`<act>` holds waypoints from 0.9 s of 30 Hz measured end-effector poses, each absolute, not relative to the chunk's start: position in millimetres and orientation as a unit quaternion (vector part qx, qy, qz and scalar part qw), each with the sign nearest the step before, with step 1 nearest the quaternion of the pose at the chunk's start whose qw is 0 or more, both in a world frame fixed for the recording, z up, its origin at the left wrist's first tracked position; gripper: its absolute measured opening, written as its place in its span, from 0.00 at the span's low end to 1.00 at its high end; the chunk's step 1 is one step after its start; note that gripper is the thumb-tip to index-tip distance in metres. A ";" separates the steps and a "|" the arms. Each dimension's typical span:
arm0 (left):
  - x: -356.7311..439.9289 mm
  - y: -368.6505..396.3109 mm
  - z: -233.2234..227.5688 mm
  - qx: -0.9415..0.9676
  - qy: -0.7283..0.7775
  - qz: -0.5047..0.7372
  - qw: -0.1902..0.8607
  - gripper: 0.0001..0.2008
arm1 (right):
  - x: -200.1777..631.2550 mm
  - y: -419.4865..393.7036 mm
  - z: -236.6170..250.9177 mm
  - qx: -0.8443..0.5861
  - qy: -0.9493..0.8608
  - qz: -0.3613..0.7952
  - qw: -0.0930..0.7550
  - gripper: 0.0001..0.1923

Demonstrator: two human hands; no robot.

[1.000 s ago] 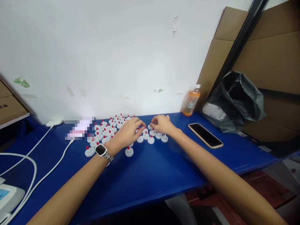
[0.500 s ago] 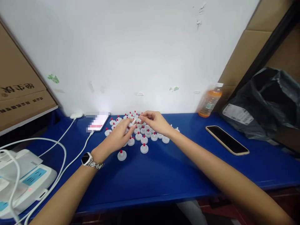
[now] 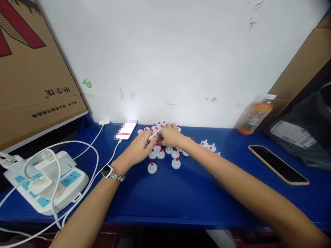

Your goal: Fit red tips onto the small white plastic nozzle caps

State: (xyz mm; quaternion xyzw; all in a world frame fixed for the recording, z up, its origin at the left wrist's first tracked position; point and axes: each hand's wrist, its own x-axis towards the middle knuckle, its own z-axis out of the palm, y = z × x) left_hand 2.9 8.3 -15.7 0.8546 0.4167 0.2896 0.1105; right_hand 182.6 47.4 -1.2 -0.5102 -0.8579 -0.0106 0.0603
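White red-tipped caps (image 3: 176, 163) lie partly hidden under both hands; left hand (image 3: 138, 150) and right hand (image 3: 169, 135) pinch one small cap (image 3: 153, 136) together. Cardboard box (image 3: 33, 65) lettering is unreadable.

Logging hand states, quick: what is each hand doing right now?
Left hand: fingers pinched on a small white piece, over the white caps.
Right hand: curled, fingertips at the same piece; its grip cannot be told.
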 end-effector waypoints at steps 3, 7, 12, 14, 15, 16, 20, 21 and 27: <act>2.3 7.6 -16.1 0.854 0.414 0.291 0.121 0.11 | 181.3 48.3 -4.9 -0.508 -0.859 -0.009 0.062 0.09; 0.1 8.6 -15.4 0.852 0.414 0.300 0.111 0.11 | 184.1 49.0 -7.4 -0.506 -0.859 0.009 0.077 0.08; -3.9 9.8 -14.1 0.844 0.426 0.312 0.097 0.10 | 187.2 53.0 -7.5 -0.503 -0.859 -0.001 0.090 0.12; -4.7 9.9 -14.8 0.843 0.427 0.312 0.100 0.10 | 186.1 55.4 -9.2 -0.503 -0.860 -0.004 0.087 0.13; -4.9 9.9 -15.4 0.843 0.427 0.312 0.102 0.10 | 185.2 56.7 -10.5 -0.501 -0.861 -0.003 0.085 0.12; -4.9 10.0 -16.1 0.843 0.426 0.313 0.104 0.10 | 184.2 58.0 -11.8 -0.498 -0.863 -0.001 0.085 0.11; -4.0 10.3 -17.6 0.846 0.421 0.310 0.102 0.10 | 182.2 61.5 -15.1 -0.500 -0.861 0.011 0.092 0.07; -3.7 10.0 -17.3 0.847 0.420 0.310 0.100 0.10 | 182.8 61.3 -14.6 -0.498 -0.861 0.012 0.097 0.06; -0.1 5.3 -13.7 0.859 0.402 0.306 0.087 0.11 | 195.4 43.3 -5.5 -0.458 -0.828 0.126 0.299 0.05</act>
